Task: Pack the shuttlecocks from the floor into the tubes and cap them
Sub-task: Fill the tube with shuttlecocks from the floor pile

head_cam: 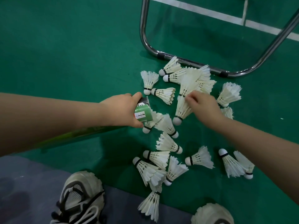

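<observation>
Green sports flooring [64, 46] marked with white court lines [202, 11] fills the view. Loose white feather shuttlecocks [199, 157] lie scattered over it, corks pointing every way. They run from a dense heap [194, 78] against the chrome frame [145, 38] at the top down to the shoes at the bottom edge.

The left hand [123, 109] grips the green tube [143, 113] close to its end, thumb over the top and fingers curled beneath. The rest of the tube runs back under the left forearm as a blurred green streak. The held end sits low over the floor, just beside several shuttlecocks. Whether it is capped cannot be told.

Markings: the tube carries a white label panel [139, 115] with a thin ruled line ending in a black dot, and a red edge. A black band nearer the tip bears small white characters. No writing or brand is legible on either.

The right hand [202, 105] reaches into the lower part of the heap. Its fingers are bent down onto the feather skirt of one shuttlecock [182, 110], whose cork points toward the viewer. Motion blur prevents confirming whether the fingers have closed on it.

Two black bands [161, 56] wrap the frame's lower bar. A grey trouser leg [24, 183] and a white and grey shoe with black laces [80, 199] occupy the lower left. A second shoe [212, 214] shows partly at the bottom right.
</observation>
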A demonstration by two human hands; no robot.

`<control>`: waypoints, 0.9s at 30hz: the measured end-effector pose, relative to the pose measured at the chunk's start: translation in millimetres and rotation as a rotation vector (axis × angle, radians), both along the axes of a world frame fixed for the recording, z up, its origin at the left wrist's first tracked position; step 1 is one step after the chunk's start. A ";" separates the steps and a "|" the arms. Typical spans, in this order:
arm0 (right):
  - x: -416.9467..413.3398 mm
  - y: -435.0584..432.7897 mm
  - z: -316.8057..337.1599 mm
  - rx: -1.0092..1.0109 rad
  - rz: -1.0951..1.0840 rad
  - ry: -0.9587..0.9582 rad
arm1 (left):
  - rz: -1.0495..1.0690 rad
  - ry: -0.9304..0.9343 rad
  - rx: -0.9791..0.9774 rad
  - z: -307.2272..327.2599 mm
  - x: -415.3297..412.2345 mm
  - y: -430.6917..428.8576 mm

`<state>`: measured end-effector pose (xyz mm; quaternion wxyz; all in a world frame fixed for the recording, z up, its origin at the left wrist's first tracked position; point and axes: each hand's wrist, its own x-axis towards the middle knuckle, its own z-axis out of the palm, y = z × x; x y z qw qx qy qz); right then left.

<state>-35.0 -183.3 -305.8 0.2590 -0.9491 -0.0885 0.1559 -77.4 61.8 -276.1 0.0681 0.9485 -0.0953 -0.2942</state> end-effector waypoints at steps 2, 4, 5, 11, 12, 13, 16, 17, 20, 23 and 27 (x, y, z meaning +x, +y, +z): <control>-4.3 0.5 17.0 0.135 -0.104 -0.067 | 0.008 -0.013 -0.016 2.3 1.7 -3.8; -11.7 7.0 30.3 0.270 -0.191 -0.069 | 0.013 -0.020 -0.040 4.9 3.6 -10.3; -16.0 10.4 34.3 0.329 -0.225 -0.059 | 0.017 -0.024 -0.055 6.6 4.5 -14.3; -27.2 10.8 47.8 0.456 -0.343 -0.083 | 0.018 -0.052 -0.141 19.3 5.6 -36.0; -27.5 8.1 49.9 0.463 -0.356 -0.085 | 0.028 -0.056 -0.162 21.4 6.3 -38.2; -28.5 5.8 51.6 0.474 -0.362 -0.080 | 0.039 -0.062 -0.179 23.4 7.2 -40.3; -34.9 4.8 55.7 0.509 -0.311 0.019 | 0.049 -0.070 -0.187 27.8 10.3 -46.9; -37.2 5.7 55.9 0.537 -0.293 0.065 | 0.048 -0.070 -0.184 28.4 11.0 -49.2; -41.4 6.8 56.5 0.647 -0.297 0.177 | 0.051 -0.079 -0.201 31.0 13.1 -56.4; -40.7 2.6 60.4 0.750 -0.341 0.237 | 0.046 -0.099 -0.213 33.3 14.2 -62.6; -42.4 -1.8 63.5 0.753 -0.252 0.240 | 0.029 -0.111 -0.209 34.1 13.6 -66.8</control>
